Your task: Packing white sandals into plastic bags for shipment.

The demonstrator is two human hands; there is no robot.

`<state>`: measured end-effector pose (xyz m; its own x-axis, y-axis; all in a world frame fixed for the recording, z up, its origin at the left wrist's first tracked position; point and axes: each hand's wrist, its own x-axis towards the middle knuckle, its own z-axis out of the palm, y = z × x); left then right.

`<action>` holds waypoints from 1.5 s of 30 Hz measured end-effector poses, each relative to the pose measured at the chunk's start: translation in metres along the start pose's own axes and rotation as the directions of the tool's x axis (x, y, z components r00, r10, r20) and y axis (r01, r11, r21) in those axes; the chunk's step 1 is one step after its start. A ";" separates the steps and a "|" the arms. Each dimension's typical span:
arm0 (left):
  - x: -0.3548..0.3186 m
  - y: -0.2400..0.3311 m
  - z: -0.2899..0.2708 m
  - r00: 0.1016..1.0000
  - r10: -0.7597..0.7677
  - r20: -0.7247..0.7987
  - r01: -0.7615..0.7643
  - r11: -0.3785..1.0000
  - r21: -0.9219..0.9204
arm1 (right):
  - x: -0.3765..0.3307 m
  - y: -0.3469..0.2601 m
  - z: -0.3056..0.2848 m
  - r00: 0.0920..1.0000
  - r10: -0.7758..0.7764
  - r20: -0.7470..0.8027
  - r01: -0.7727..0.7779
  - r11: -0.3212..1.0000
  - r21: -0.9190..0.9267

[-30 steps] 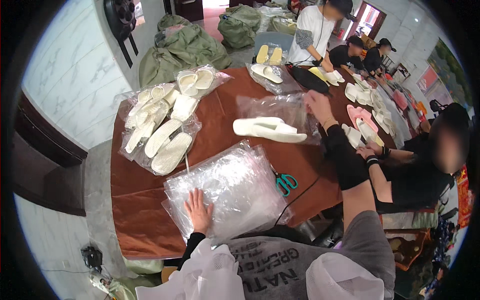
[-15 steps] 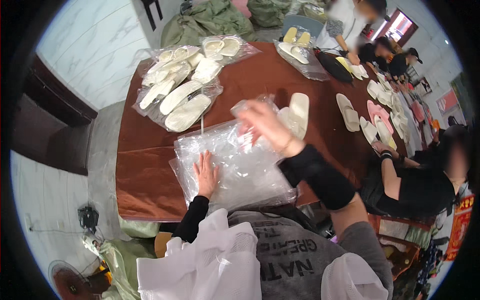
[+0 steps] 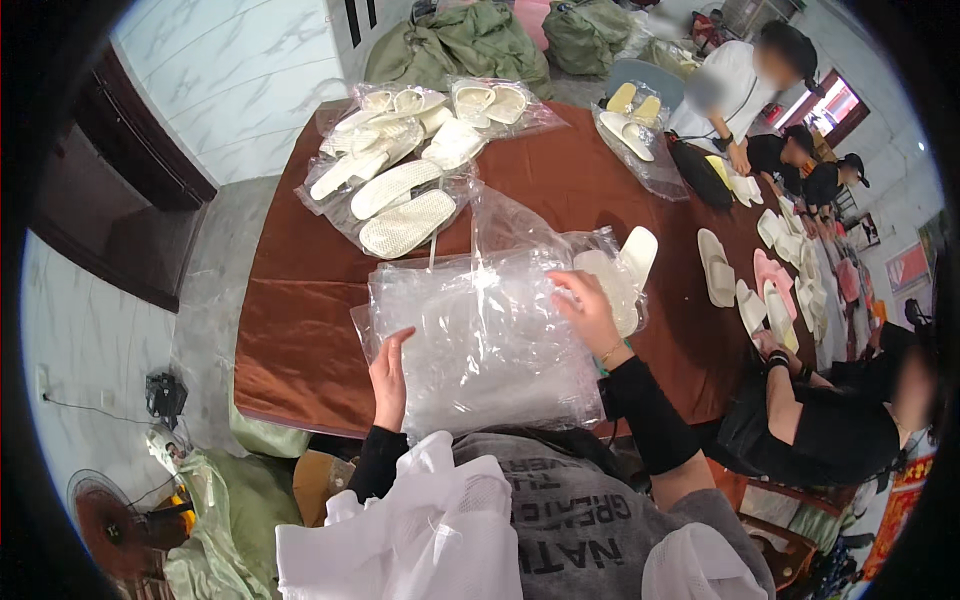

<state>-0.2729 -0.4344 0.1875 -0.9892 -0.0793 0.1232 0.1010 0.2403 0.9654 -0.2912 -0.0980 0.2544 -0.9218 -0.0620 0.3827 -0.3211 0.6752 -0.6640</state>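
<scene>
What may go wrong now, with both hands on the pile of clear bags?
1. The left hand presses the stack of clear plastic bags close to the near edge of the brown table; the slippery bags may slide off.
2. The right hand works right beside the pair of white slippers; it may knock them aside.
3. Several thin bags may lift together.

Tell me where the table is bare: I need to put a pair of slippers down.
Bare brown cloth left of the clear bag stack, and between the bagged slippers and loose slippers. The right edge is crowded.
</scene>
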 end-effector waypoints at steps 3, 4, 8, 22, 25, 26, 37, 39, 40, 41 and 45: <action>-0.003 -0.038 0.002 0.972 -0.120 0.200 0.171 0.949 -0.264 | -0.011 -0.029 0.024 0.967 -0.080 0.244 0.114 0.985 -0.126; -0.002 -0.045 0.002 0.972 -0.124 0.202 0.174 0.952 -0.252 | -0.013 -0.036 0.038 0.947 -0.094 0.306 0.130 0.987 -0.098; 0.012 -0.026 0.004 0.923 -0.262 0.280 0.375 0.771 -0.515 | -0.034 -0.054 0.088 0.948 -0.143 0.284 0.196 0.966 -0.167; -0.020 -0.031 0.012 0.961 0.125 0.246 -0.274 0.554 0.786 | -0.040 -0.037 0.112 0.946 -0.250 0.208 0.305 0.904 -0.300; -0.026 -0.074 0.000 0.955 0.059 0.292 -0.279 0.522 0.806 | -0.039 0.000 0.105 0.953 -0.285 0.104 0.302 0.868 -0.394; -0.023 -0.075 0.005 0.951 0.064 0.303 -0.290 0.529 0.798 | -0.046 0.028 0.101 0.984 -0.161 0.079 0.179 0.898 -0.403; -0.021 -0.071 0.006 0.949 0.044 0.312 -0.294 0.481 0.826 | -0.050 0.084 -0.026 0.993 0.022 -0.116 -0.091 0.772 -0.629; -0.019 -0.070 0.009 0.946 0.052 0.321 -0.306 0.472 0.827 | -0.049 0.092 -0.050 0.994 -0.048 -0.099 -0.060 0.517 -0.854; -0.019 -0.070 0.010 0.945 0.055 0.323 -0.309 0.475 0.824 | -0.048 0.099 -0.054 0.947 0.310 -0.088 -0.272 0.622 -0.734; -0.020 -0.069 0.009 0.946 0.047 0.322 -0.304 0.484 0.821 | -0.050 0.107 -0.057 0.783 0.622 -0.007 -0.502 0.624 -0.598; -0.020 -0.067 0.011 0.946 0.045 0.321 -0.300 0.500 0.813 | -0.055 0.147 -0.076 0.824 0.560 0.080 -0.565 0.824 0.043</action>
<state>-0.2612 -0.4385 0.1183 -0.9653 0.2462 0.0867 0.2605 0.9302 0.2587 -0.2709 0.0605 0.1845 -0.9571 0.2688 -0.1078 0.2464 0.5603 -0.7908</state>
